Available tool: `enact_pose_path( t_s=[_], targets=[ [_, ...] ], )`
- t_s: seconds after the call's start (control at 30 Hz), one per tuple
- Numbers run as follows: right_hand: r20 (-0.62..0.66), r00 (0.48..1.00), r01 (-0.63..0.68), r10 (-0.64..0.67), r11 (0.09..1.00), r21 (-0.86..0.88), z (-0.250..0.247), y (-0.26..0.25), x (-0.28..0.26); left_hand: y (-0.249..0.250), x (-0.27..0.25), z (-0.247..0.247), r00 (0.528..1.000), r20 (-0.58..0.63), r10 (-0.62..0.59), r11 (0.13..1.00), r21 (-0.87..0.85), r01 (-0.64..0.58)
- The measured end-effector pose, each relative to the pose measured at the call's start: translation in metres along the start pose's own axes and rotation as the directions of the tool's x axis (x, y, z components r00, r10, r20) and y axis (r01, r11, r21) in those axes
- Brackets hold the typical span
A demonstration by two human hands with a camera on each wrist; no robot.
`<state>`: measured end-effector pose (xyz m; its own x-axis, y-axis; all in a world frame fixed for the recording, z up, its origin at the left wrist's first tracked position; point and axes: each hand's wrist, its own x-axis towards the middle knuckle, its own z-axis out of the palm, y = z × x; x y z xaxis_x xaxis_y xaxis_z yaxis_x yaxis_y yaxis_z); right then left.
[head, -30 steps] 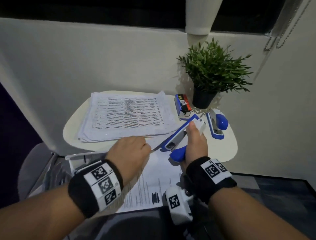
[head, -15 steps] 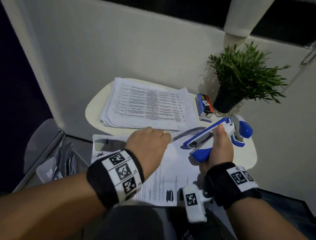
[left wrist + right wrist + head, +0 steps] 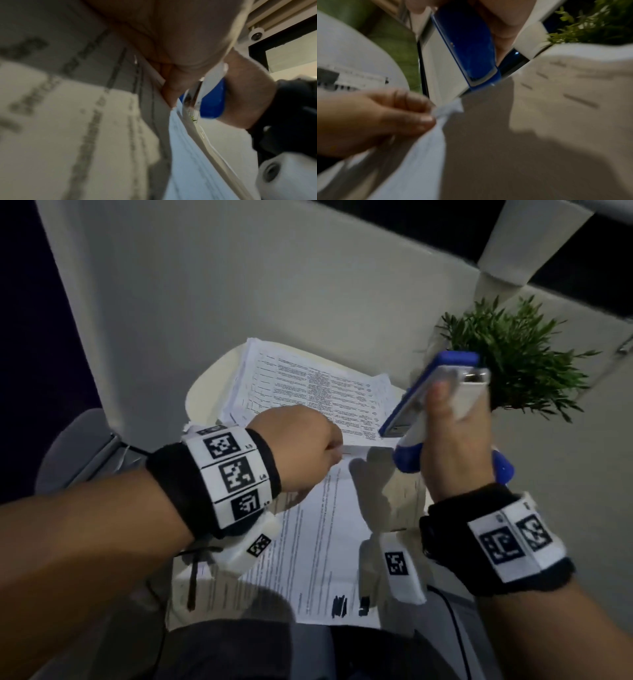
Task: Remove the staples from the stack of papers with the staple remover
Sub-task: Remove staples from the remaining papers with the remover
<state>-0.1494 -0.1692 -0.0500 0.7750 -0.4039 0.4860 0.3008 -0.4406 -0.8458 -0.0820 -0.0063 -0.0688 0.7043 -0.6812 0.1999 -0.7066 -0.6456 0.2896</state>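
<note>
Near the round cream table's (image 3: 205,392) front edge, the left hand (image 3: 294,446) pinched a corner of the white printed paper sheets (image 3: 318,542); the right hand (image 3: 455,446) gripped the blue-and-white staple remover (image 3: 424,395) above them.

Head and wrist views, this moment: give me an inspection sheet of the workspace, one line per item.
Surface: small pale rounded table, partly covered by paper.
Job's things: paper stack on the table; loose sheet nearer the person; blue-and-white remover raised off the paper.
Clutter: plant at the table's far right.
Hands: left hand pinches a paper corner; right hand grips the remover.
Cables: thin dark cable below the right wrist.
Surroundings: pale wall; wrist bands with markers.
</note>
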Motion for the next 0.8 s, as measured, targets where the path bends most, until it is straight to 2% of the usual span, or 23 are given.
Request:
enact_pose_path(
  t_s=[0.1, 0.2, 0.3, 0.47, 0.57, 0.63, 0.67, 0.73, 0.8],
  targets=[
    [0.126, 0.989, 0.104, -0.078, 0.973, -0.207, 0.01, 0.009, -0.006, 0.003, -0.005, -0.006, 0.999, -0.029, 0.018, 1.0, 0.011, -0.018],
    [0.133, 0.986, 0.132, -0.103, 0.965, -0.225, 0.015, 0.015, -0.011, 0.005, -0.012, -0.009, 0.996, -0.071, 0.057, 0.998, 0.028, -0.056],
    [0.062, 0.991, 0.132, -0.122, 0.973, -0.187, 0.018, 0.015, -0.012, 0.008, -0.021, -0.01, 0.989, -0.1, 0.107, 0.993, 0.056, -0.102],
    [0.063, 0.994, 0.097, -0.093, 0.993, -0.063, 0.028, 0.014, -0.011, 0.008, -0.03, -0.011, 0.988, -0.08, 0.131, 0.987, 0.106, -0.122],
    [0.086, 0.996, -0.007, 0.009, 1.0, -0.027, 0.035, 0.016, -0.012, 0.001, -0.029, -0.012, 0.994, -0.061, 0.089, 0.989, 0.125, -0.081],
    [0.033, 0.99, -0.143, 0.14, 0.982, 0.121, 0.035, 0.017, -0.01, -0.008, -0.028, -0.01, 0.998, -0.039, 0.042, 0.993, 0.114, -0.037],
    [-0.035, 0.977, -0.199, 0.212, 0.953, 0.228, 0.034, 0.015, -0.008, -0.013, -0.027, -0.009, 1.0, -0.021, 0.008, 0.996, 0.09, -0.007],
    [-0.241, 0.927, -0.167, 0.288, 0.891, 0.422, 0.028, 0.015, -0.002, -0.025, -0.024, -0.007, 0.998, 0.011, -0.067, 0.997, 0.028, 0.066],
    [-0.36, 0.89, -0.073, 0.28, 0.867, 0.493, 0.022, 0.012, -0.003, -0.037, -0.021, -0.006, 0.993, -0.006, -0.116, 0.993, 0.001, 0.116]
  ],
)
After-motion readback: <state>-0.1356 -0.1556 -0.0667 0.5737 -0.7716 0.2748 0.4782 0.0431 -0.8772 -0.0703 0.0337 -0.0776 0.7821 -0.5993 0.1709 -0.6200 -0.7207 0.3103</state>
